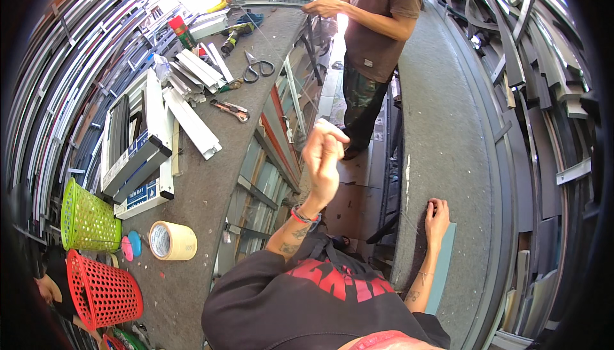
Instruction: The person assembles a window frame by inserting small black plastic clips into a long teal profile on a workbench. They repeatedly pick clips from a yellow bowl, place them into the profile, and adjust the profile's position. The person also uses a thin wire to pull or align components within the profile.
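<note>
The worker's left hand (323,151) was raised above the gap between two benches, fingers pinched closed on a thin string (291,75) that ran away toward a co-worker's hand (322,6) at the far end. The right hand (437,217) pressed flat, fingers curled, on the grey bench (441,126) to that side. Left of the raised hand lay scissors (257,66), pliers (230,110) and a tape roll (171,240).
</note>
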The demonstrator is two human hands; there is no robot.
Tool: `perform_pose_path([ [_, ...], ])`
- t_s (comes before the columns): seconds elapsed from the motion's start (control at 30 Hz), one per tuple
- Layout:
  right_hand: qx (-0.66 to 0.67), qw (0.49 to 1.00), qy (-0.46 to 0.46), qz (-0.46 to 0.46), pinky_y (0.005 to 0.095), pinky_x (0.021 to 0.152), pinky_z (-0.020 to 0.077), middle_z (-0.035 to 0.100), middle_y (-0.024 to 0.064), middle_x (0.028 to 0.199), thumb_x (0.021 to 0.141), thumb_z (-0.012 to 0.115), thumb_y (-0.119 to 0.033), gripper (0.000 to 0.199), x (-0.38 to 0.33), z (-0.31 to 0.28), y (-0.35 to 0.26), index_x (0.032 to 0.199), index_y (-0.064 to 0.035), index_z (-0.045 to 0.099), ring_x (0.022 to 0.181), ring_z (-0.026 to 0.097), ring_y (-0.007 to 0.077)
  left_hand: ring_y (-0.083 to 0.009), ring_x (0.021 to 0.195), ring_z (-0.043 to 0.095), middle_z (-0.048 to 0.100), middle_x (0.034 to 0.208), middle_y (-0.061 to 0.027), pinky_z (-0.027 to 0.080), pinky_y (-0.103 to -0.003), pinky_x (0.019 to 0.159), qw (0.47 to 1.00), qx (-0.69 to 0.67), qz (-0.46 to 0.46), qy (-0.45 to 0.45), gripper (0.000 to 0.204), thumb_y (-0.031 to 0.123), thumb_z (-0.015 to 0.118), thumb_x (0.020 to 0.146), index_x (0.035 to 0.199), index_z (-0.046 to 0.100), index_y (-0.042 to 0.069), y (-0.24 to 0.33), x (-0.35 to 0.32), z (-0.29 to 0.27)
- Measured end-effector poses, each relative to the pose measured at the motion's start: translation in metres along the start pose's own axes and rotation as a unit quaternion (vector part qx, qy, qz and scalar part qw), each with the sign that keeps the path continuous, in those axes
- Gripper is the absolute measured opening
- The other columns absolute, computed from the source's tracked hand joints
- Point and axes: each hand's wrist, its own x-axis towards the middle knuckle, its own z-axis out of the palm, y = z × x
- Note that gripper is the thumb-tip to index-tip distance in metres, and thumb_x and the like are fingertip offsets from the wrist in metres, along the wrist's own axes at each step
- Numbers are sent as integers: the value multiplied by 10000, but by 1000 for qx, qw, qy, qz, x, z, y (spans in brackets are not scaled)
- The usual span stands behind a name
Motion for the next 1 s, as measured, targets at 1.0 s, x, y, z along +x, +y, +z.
perform_pose_path([
  [1.0,16,998,-46,-43,415,679,450,664,159,819,871,554,-145,140,-2,-5,15,934,-50,635,754,623,327,-17,496,240,280,584,78,206,-201,455,978,10,-197,61,281,275,392,1011,884,513,56,11,-137,26],
])
